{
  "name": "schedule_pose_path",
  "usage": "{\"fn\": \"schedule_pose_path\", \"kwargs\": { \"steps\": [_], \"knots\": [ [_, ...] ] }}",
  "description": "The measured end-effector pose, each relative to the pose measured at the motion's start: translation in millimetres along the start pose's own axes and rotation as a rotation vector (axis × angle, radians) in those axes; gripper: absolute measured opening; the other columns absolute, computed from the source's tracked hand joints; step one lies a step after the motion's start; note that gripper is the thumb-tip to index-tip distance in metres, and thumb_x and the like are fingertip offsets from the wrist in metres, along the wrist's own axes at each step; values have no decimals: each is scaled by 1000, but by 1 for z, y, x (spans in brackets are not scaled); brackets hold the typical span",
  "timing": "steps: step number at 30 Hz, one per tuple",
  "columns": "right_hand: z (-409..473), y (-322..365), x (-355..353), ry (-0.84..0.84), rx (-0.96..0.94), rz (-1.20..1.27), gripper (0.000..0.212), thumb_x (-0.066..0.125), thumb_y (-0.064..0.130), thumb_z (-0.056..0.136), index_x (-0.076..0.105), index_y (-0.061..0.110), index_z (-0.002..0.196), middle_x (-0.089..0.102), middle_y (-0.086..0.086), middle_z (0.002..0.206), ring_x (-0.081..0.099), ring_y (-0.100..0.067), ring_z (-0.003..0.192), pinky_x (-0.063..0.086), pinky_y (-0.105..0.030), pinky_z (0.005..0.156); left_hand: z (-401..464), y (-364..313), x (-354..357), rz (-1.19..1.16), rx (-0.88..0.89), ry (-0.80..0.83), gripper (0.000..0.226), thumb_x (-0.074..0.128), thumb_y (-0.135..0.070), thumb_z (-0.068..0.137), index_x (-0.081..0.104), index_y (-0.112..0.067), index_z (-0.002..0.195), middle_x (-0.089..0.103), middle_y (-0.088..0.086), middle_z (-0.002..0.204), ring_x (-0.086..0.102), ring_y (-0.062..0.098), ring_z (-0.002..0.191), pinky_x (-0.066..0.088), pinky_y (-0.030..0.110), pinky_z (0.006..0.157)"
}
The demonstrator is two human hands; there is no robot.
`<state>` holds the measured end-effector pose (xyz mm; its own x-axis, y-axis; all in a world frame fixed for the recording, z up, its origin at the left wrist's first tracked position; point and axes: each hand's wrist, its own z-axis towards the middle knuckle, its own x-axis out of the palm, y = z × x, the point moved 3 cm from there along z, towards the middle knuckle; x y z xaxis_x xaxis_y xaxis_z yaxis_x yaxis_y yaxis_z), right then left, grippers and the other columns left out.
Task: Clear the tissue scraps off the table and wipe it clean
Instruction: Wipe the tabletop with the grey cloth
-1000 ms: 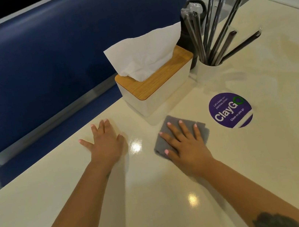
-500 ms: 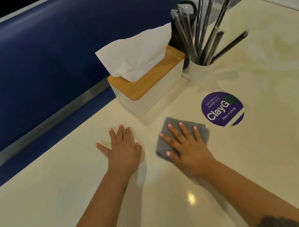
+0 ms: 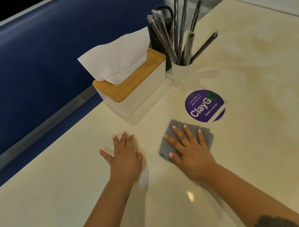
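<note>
Two hands lay flat on the cream bench (image 3: 53, 220): the left hand (image 3: 125, 158) rested bare with fingers straight, holding nothing, and the right hand (image 3: 190, 151) pressed spread fingers onto a grey cloth (image 3: 204, 133). Just beyond the cloth sat a purple round sticker (image 3: 205, 106). Toward the far edge stood a wood-lidded tissue box (image 3: 134, 90), one tissue (image 3: 117, 59) sticking up, beside a white cup (image 3: 182, 71) of wrapped straws (image 3: 178, 34). A blue seat back (image 3: 26, 65) ran along that edge.
</note>
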<state>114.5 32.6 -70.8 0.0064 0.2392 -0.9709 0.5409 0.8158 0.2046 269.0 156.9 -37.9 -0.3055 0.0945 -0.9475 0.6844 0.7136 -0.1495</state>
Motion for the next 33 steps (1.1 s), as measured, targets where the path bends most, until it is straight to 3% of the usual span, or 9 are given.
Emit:
{"fn": "schedule_pose_path", "kwargs": {
  "steps": [3,6,8,12,15,20,25,28,33],
  "knots": [
    [20,19,-2,3,63,-16,73,-14,56,78,-10,35,147,-28,7,148,-33,-19,134,-34,-44,99,-5,-6,2,-20,15,-8,53,31,-25,99,14,-20,149,5,-3,158,-8,24,145,-1,67,107],
    [-6,30,8,8,-99,-15,63,8,54,90,12,34,149,-1,3,158,-11,-27,143,-20,-49,108,-10,-8,4,-52,18,-14,54,32,-24,98,14,-20,149,4,-4,158,-8,23,145,-3,65,108],
    [-38,10,11,18,-140,19,57,17,55,93,15,39,147,4,7,158,-8,-24,145,-16,-48,111,-12,-10,5,-50,26,-12,53,32,-24,99,14,-21,149,5,-4,158,-7,22,145,-2,65,108],
    [-46,-38,0,-13,58,-20,62,3,60,87,-2,43,146,-7,9,158,-23,-17,141,-27,-44,108,-17,-17,8,-62,31,-10,52,33,-23,98,17,-22,148,6,-5,157,-6,22,145,-1,65,108],
    [-22,-28,-3,-10,156,12,69,-8,60,81,-5,40,147,-20,9,154,-26,-19,140,-34,-43,101,-21,-23,12,-75,39,-8,52,33,-22,98,18,-21,148,7,-5,157,-6,22,145,-2,65,108],
    [-72,-19,6,35,-89,58,60,-1,64,89,1,44,146,-14,13,155,-22,-18,142,-24,-46,109,-25,-34,18,-86,49,11,53,33,-23,98,18,-21,148,6,-4,157,-6,22,145,-1,65,108],
    [-75,-85,-6,13,174,2,66,-13,71,80,-12,47,142,-22,14,151,-27,-17,140,-26,-45,108,-32,-45,21,-106,72,13,50,34,-23,97,22,-21,146,9,-3,156,-6,22,145,-1,66,108],
    [-48,-73,-10,-9,247,36,69,-8,64,81,-7,41,146,-25,12,148,-25,-20,140,-32,-44,101,-35,-56,26,-101,82,19,51,35,-23,97,21,-21,147,7,-4,156,-7,22,145,-1,65,108],
    [-101,-59,0,25,-32,66,57,7,60,94,10,42,148,-4,10,157,-13,-20,144,-19,-48,111,-37,-75,30,-116,92,19,52,37,-21,96,22,-21,146,6,-3,157,-8,21,145,-1,64,108]
  ]
}}
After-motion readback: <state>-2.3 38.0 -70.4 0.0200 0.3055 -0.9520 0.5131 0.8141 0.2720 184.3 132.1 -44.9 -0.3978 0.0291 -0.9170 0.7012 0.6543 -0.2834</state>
